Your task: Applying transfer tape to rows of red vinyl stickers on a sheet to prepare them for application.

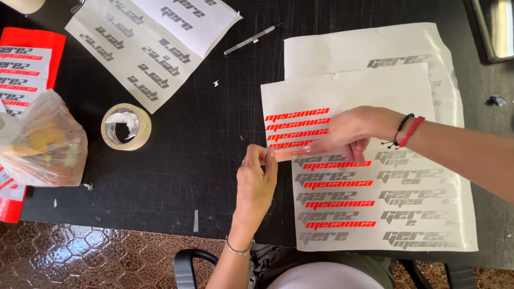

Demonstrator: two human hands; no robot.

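The left hand [256, 179] pinches the near-left corner of a clear transfer strip [286, 153] between thumb and fingertips, at the left edge of the decal sheet [375, 91]. The right hand [348, 131] lies across that sheet with fingers stretched flat and pressing down on the strip, holding nothing else. The strip sits over the lowest of the red letter rows on the upper sheet, just where it overlaps a lower sheet [460, 214] of grey and red lettering. A third sheet [342, 48] lies under both, farther back. All rest on a black table [182, 160]. A tape roll [126, 127] stands well to the left of the hands, and beside it, at the left edge, is a crumpled plastic bag [45, 142] lying on a red sheet [32, 40] with white labels. Folded sheets of grey lettering [144, 37] lie at the far left, and a slim craft knife [251, 38] rests just right of them. The right wrist wears red and black cord bracelets [408, 130]; the left wears a thin metal bangle [237, 249].
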